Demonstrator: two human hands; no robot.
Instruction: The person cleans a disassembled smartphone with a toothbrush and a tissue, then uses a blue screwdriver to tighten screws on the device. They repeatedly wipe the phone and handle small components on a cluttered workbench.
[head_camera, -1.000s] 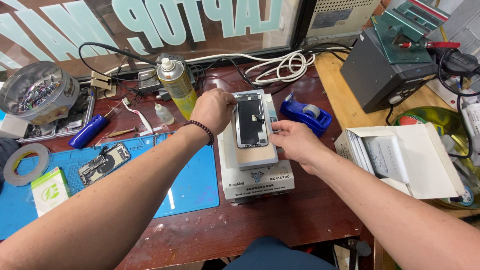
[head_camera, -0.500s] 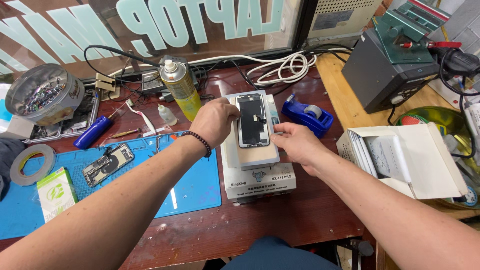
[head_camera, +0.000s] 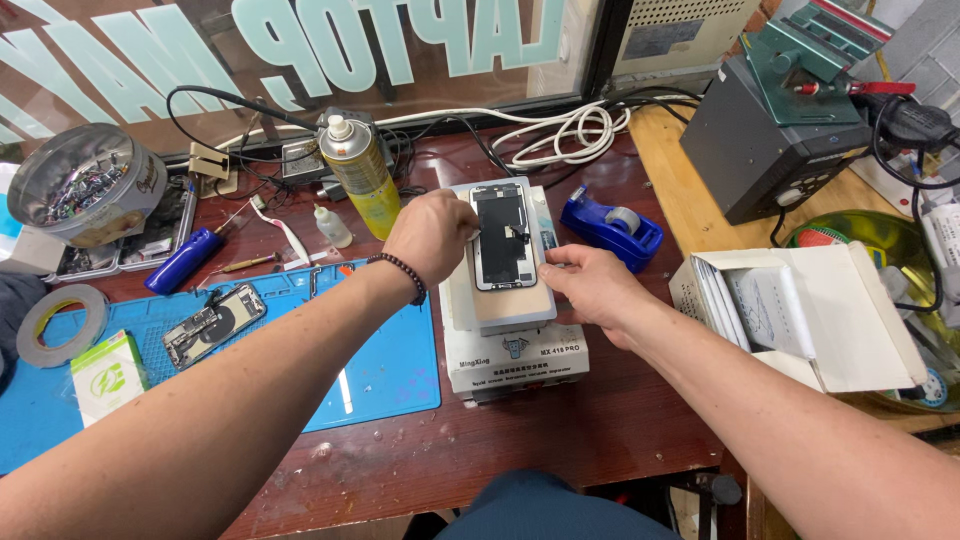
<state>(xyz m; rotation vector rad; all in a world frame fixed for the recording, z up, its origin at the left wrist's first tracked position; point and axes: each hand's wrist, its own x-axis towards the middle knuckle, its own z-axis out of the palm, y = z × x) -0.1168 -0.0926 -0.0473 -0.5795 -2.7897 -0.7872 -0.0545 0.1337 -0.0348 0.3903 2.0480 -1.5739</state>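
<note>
A phone screen assembly (head_camera: 502, 238) lies face down on the tan pad of a white heating station (head_camera: 512, 345) in the middle of the bench (head_camera: 560, 430), flat so both hands can work it from either side. The left hand (head_camera: 433, 235) is curled at the screen's upper left edge, fingertips pinched on or pressing that corner; what, if anything, it grips I cannot tell. The right hand (head_camera: 590, 283) rests at the right edge, fingers half closed and steadying the panel against the pad. Left of the station a blue mat (head_camera: 380, 370) carries an opened phone body (head_camera: 213, 325), kept near.
</note>
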